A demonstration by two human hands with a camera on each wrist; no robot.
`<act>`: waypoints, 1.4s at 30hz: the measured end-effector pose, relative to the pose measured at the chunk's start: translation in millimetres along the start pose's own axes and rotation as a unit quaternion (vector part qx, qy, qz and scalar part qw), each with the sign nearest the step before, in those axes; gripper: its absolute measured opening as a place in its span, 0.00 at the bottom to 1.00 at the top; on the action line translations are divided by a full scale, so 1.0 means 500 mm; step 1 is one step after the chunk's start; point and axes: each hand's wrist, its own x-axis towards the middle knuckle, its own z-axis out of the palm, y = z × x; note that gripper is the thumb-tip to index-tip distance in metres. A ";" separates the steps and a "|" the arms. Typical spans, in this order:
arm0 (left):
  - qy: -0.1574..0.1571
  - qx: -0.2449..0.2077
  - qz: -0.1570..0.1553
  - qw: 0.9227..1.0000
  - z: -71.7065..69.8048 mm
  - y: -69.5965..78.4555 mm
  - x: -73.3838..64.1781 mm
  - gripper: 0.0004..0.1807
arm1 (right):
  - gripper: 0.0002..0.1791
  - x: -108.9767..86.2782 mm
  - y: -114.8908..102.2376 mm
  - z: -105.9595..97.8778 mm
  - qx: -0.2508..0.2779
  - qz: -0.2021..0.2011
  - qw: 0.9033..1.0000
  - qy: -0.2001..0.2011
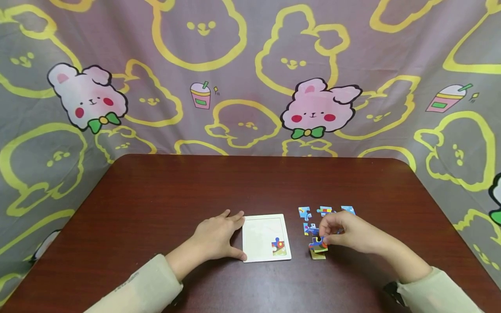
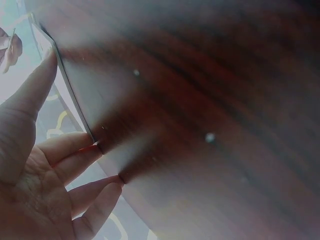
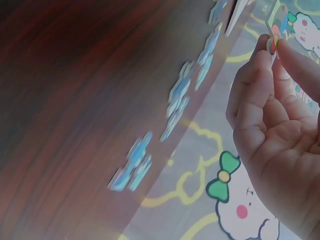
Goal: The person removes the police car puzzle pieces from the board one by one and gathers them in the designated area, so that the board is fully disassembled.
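A square white puzzle tray (image 1: 258, 239) lies on the table, with one jigsaw piece (image 1: 278, 248) set in its lower right corner. My left hand (image 1: 217, 237) rests at the tray's left edge, fingers spread, thumb and fingertips touching the rim. My right hand (image 1: 348, 232) pinches a colourful jigsaw piece (image 1: 318, 244) between thumb and index finger, raised above the table to the right of the tray. In the right wrist view the pinched piece (image 3: 275, 27) is seen nearly edge-on. Beneath it in the head view, another piece (image 1: 318, 255) lies partly covered.
Several loose pieces, among them a blue one (image 1: 304, 212), one with red and yellow (image 1: 325, 211) and one farther right (image 1: 347, 209), lie around my right hand, which hides some. A dark brown table (image 1: 188, 182) meets a patterned curtain (image 1: 242, 87) behind.
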 end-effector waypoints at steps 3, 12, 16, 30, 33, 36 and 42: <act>0.001 0.001 -0.001 1.000 0.001 -0.001 0.000 0.54 | 0.04 -0.012 0.010 -0.008 -0.001 -0.001 1.000 0.002; 0.003 0.006 0.002 1.000 0.000 -0.001 -0.001 0.54 | 0.06 -0.040 0.035 -0.027 -0.026 0.001 1.000 0.012; 0.002 0.005 0.002 1.000 -0.001 0.000 -0.001 0.54 | 0.06 -0.050 0.046 -0.030 -0.016 0.009 1.000 0.002; -0.001 -0.001 -0.001 1.000 0.003 -0.002 0.000 0.55 | 0.03 -0.062 0.074 -0.024 0.031 0.042 0.998 -0.028; -0.002 -0.002 -0.003 1.000 0.004 -0.002 -0.001 0.55 | 0.03 -0.059 0.072 -0.023 0.019 0.051 0.998 -0.028; -0.002 -0.003 -0.004 1.000 0.004 -0.001 -0.001 0.54 | 0.04 -0.059 0.071 -0.023 0.003 0.050 0.999 -0.020; 0.001 -0.003 -0.001 1.000 0.004 0.000 -0.001 0.54 | 0.05 -0.061 0.066 -0.030 -0.039 0.051 0.998 0.000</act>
